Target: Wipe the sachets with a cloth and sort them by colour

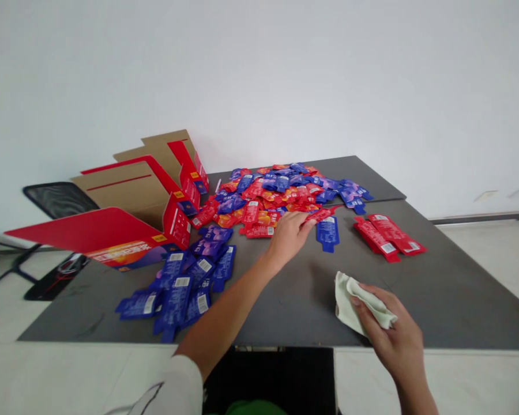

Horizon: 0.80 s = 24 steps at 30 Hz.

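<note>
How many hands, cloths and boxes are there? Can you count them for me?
Hands: 2 (left hand, right hand)
Cloths: 1 (cloth)
Boxes: 2 (front box, back box)
Total: 5

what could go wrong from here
The left hand touches a red sachet at the edge of the loose heap, which might slide and mix. The blue sachets reach the table's near edge, so a sleeve could knock some off. The open carton sits at the table's left end and might tip.
</note>
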Available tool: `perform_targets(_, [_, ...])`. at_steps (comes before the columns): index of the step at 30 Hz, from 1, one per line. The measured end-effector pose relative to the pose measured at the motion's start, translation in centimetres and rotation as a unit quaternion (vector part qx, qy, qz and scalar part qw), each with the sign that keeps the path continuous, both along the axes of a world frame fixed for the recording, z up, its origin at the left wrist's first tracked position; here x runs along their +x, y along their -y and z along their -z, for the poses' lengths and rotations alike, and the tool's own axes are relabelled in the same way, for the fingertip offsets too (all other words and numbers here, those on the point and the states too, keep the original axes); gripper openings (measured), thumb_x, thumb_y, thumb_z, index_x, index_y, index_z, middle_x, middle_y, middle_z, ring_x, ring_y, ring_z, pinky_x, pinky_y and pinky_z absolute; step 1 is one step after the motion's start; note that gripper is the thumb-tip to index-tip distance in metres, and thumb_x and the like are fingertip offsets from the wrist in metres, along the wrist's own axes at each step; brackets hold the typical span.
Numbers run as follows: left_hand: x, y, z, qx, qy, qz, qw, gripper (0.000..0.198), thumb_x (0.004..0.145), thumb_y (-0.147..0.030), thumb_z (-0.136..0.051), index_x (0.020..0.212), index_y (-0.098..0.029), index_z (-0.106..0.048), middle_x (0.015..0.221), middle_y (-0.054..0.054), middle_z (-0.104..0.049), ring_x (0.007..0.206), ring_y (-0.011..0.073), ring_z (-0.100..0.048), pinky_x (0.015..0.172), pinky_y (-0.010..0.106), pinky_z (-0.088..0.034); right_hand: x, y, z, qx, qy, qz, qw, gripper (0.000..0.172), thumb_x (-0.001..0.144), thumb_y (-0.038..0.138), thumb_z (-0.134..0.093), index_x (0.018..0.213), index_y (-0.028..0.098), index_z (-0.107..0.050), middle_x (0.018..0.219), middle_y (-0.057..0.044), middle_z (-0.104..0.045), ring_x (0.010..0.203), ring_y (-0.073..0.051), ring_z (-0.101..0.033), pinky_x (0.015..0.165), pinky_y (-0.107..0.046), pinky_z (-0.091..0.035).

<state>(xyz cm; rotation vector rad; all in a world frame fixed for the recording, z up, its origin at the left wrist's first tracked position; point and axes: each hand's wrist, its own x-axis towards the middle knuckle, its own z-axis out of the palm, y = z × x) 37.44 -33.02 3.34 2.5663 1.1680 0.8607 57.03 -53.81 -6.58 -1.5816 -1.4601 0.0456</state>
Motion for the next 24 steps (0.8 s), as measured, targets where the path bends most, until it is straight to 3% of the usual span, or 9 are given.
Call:
perform_targets(2, [-1.3, 2.7, -1.6, -0.034, 0.078, 0.011, 0.996, 0.033, 0.107, -0.039, -0.051, 0.093, -0.017, -0.071, 0.101, 0.006, -0.071, 0.102, 0.0193, -0.064, 0.092, 0.030, -0.048, 0.0, 0.0, -0.1, -0.006, -0.010, 0.001, 1.000, 0.033, 0.095, 0.049, -0.067, 0.120, 0.028, -0.071, 0.115, -0.004, -0.074, 0.102, -0.023, -0.071, 0.093, -0.035, -0.055])
perform_targets(5, [-3.9, 7.1, -2.7, -0.204, 0.146, 0.085, 0.964, 0.042, 0.103, -0.048, -0.056, 0.074, -0.018, -0.063, 0.078, 0.000, -0.059, 0.078, 0.0146, -0.057, 0.071, 0.025, -0.043, -0.2, -0.1, -0.2, -0.012, -0.019, 0.003, 1.000, 0.036, 0.094, 0.052, -0.068, 0.119, 0.026, -0.072, 0.115, -0.006, -0.074, 0.101, -0.025, -0.071, 0.090, -0.037, -0.055])
perform_targets(8, [-6.3, 10.5, -1.3, -0.396, 0.175, 0.100, 0.896, 0.044, 0.100, -0.057, -0.055, 0.085, -0.017, -0.066, 0.071, -0.003, -0.057, 0.064, 0.0115, -0.051, 0.058, 0.024, -0.036, -0.2, -0.1, -0.3, -0.015, -0.024, 0.005, 1.000, 0.038, 0.092, 0.053, -0.069, 0.118, 0.026, -0.073, 0.115, -0.007, -0.074, 0.101, -0.027, -0.071, 0.090, -0.039, -0.055])
perform_targets(10, [-7.5, 11.7, 0.5, -0.461, 0.176, 0.070, 0.867, 0.044, 0.099, -0.058, -0.056, 0.093, -0.016, -0.068, 0.071, -0.003, -0.061, 0.062, 0.0117, -0.053, 0.056, 0.023, -0.036, -0.2, 0.0, -0.3, -0.019, -0.032, 0.008, 0.999, 0.039, 0.092, 0.054, -0.070, 0.118, 0.026, -0.074, 0.115, -0.007, -0.074, 0.102, -0.027, -0.071, 0.092, -0.040, -0.055])
perform_targets(13, [-9.1, 12.5, 3.2, -0.442, 0.145, -0.004, 0.885, 0.039, 0.099, -0.053, -0.055, 0.092, -0.017, -0.067, 0.074, 0.000, -0.066, 0.064, 0.0137, -0.060, 0.057, 0.023, -0.038, -0.2, 0.0, -0.3, -0.024, -0.046, 0.015, 0.999, 0.039, 0.091, 0.054, -0.071, 0.118, 0.026, -0.074, 0.114, -0.007, -0.074, 0.102, -0.027, -0.071, 0.094, -0.041, -0.055])
perform_targets(16, [-10.1, 12.7, 4.9, -0.402, 0.119, -0.064, 0.906, 0.032, 0.101, -0.049, -0.052, 0.092, -0.019, -0.062, 0.072, -0.001, -0.067, 0.059, 0.0140, -0.063, 0.055, 0.023, -0.040, -0.3, 0.1, -0.3, -0.022, -0.051, 0.019, 0.998, 0.040, 0.090, 0.055, -0.071, 0.118, 0.027, -0.075, 0.116, -0.007, -0.074, 0.104, -0.028, -0.070, 0.098, -0.043, -0.054])
perform_targets(20, [-10.7, 13.3, 5.6, -0.360, 0.082, -0.122, 0.921, 0.033, 0.103, -0.042, -0.050, 0.129, -0.021, -0.055, 0.083, 0.000, -0.074, 0.063, 0.0178, -0.070, 0.060, 0.027, -0.049, -0.5, 0.0, -0.4, -0.041, -0.059, 0.035, 0.997, 0.043, 0.089, 0.058, -0.071, 0.118, 0.027, -0.075, 0.116, -0.008, -0.074, 0.103, -0.030, -0.071, 0.096, -0.044, -0.054])
perform_targets(24, [-11.1, 14.8, 5.4, -0.250, -0.007, -0.134, 0.959, 0.056, 0.104, -0.037, -0.053, 0.155, -0.020, -0.037, 0.106, 0.009, -0.076, 0.096, 0.0265, -0.075, 0.085, 0.039, -0.059, -0.6, 0.0, -0.5, -0.060, -0.068, 0.044, 0.995, 0.045, 0.090, 0.060, -0.070, 0.119, 0.027, -0.074, 0.118, -0.009, -0.073, 0.105, -0.031, -0.070, 0.098, -0.048, -0.054])
